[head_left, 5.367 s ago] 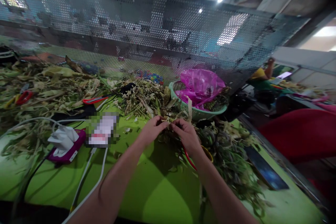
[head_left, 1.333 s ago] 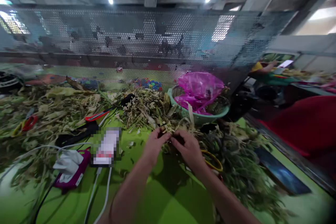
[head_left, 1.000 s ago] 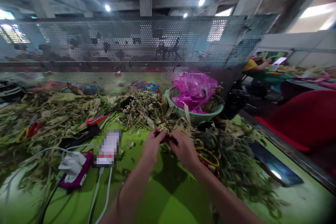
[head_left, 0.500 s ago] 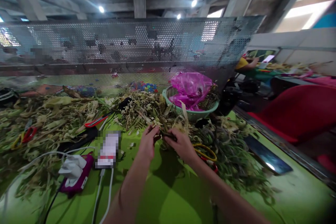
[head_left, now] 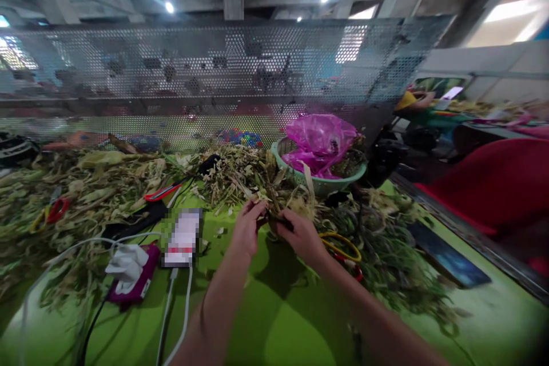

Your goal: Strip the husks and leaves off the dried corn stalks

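Above the green tabletop, my left hand and my right hand are close together. Fingers of both are pinched on a dark, dried plant stem that spans the small gap between them. Its ends are partly hidden by my fingers and by similar plant matter behind. A heap of dry stalks and husks lies just beyond my hands. Scissors with yellow and red handles rest by my right wrist, partly covered by the forearm.
Behind the heap stands a pale green basket with a pink plastic bag. At left are a phone on white cables, a purple tissue pack, a red cutter and more scissors. A dark phone lies right.
The whole view has shifted slightly, so things appear a little farther right. My hands keep nearly the same pose, still pinching the plant stem.
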